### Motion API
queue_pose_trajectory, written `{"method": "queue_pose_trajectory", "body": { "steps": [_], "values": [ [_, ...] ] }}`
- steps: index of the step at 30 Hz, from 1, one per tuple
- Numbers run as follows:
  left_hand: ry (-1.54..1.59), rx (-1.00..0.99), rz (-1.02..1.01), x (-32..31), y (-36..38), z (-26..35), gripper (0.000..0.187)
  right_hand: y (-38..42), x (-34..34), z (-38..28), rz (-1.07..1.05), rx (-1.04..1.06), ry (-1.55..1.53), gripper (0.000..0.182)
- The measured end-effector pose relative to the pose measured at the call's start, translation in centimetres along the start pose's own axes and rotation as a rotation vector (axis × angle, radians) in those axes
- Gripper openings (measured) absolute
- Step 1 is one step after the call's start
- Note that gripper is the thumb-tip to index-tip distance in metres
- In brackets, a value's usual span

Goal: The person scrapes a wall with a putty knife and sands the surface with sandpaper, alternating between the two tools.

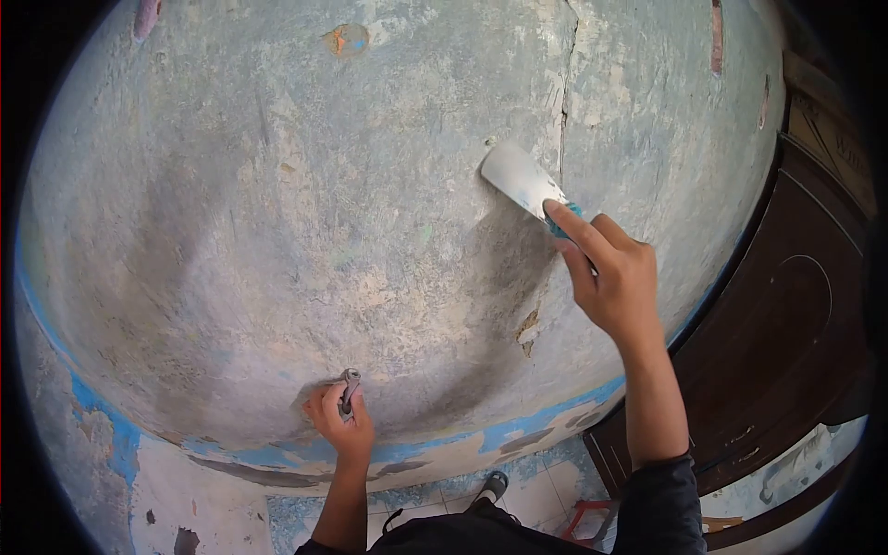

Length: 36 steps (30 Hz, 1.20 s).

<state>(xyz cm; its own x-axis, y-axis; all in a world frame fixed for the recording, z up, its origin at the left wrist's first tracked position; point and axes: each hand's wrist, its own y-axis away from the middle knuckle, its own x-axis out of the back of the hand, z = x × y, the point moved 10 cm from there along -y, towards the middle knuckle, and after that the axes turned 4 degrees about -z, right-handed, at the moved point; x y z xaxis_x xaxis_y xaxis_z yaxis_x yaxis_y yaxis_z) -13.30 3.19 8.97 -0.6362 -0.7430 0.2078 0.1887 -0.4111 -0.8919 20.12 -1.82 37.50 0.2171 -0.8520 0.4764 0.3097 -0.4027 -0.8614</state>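
A wide scraper [518,176] with a pale metal blade and a teal handle is held in my right hand [615,273], its blade against or close to the worn grey wall [370,185]. A finger rests along the base of the blade. Lower down, my left hand [342,416] is closed around a small metal tool [351,384] whose rounded end points up, close to the wall. A dark crack [563,111] runs down the wall above and right of the scraper. A chipped patch [527,331] lies below the scraper.
Dark wooden furniture [768,324] stands along the right side. Blue paint [518,433] edges the bottom of the wall. Below are floor tiles [546,490], a sandaled foot [495,485] and a red object [587,521], possibly a stool. An orange spot [347,39] marks the upper wall.
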Motion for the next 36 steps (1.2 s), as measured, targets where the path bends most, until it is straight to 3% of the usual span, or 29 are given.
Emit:
{"method": "queue_pose_trajectory", "body": {
  "steps": [12, 19, 24, 34, 36],
  "values": [
    [0.005, 0.031, -0.005, -0.2, 0.2, 0.0, 0.028, -4.7, 3.4, -0.3, -0.167, 0.379, 0.285, 0.044],
    [0.006, 0.083, 0.006, 0.4, -0.2, 0.8, 0.027, -6.0, 3.8, 0.3, -0.226, 0.514, 0.227, 0.044],
    [0.021, 0.184, 0.050, 0.4, -0.3, 1.4, 0.027, -6.5, 4.2, 1.1, -0.237, 0.544, 0.206, 0.031],
    [-0.060, 0.140, 0.132, 1.4, -4.0, 7.4, 0.027, -8.3, 4.0, 2.8, -0.268, 0.568, -0.024, 0.027],
    [-0.088, 0.129, 0.125, 1.5, -4.7, 8.5, 0.027, -8.1, 3.7, 3.3, -0.275, 0.589, -0.074, 0.034]
  ]
}}
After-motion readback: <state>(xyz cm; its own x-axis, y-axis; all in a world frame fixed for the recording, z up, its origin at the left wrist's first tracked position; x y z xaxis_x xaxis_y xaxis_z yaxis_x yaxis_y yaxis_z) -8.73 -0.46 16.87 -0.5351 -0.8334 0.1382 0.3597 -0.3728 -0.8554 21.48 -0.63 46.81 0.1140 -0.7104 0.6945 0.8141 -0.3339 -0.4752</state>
